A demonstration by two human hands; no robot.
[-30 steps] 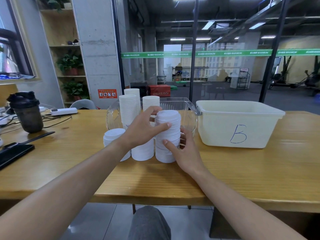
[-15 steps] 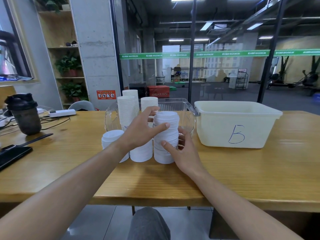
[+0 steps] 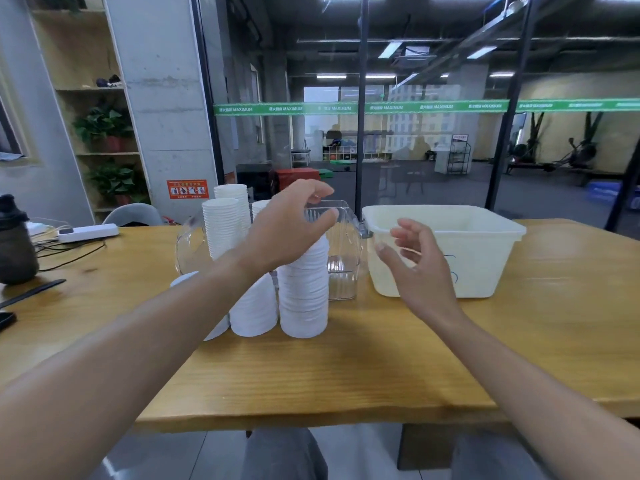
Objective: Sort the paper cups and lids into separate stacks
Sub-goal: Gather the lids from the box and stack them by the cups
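Fingers of both hands have let go of the lid stack (image 3: 304, 289): left hand (image 3: 287, 230) hovers spread above its top, right hand (image 3: 417, 268) open, empty, off to its right. White lids stand upright.

A dark shaker bottle (image 3: 15, 244) and white power strip (image 3: 88, 233) sit far left — both on the wooden table (image 3: 346, 368).

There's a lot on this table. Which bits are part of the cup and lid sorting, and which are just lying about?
Part of the job:
- lid stacks
- cup stacks
- clear bin
- white tub marked B
- left hand and right hand, both open and empty

Just lying about:
- dark shaker bottle
- power strip
- phone
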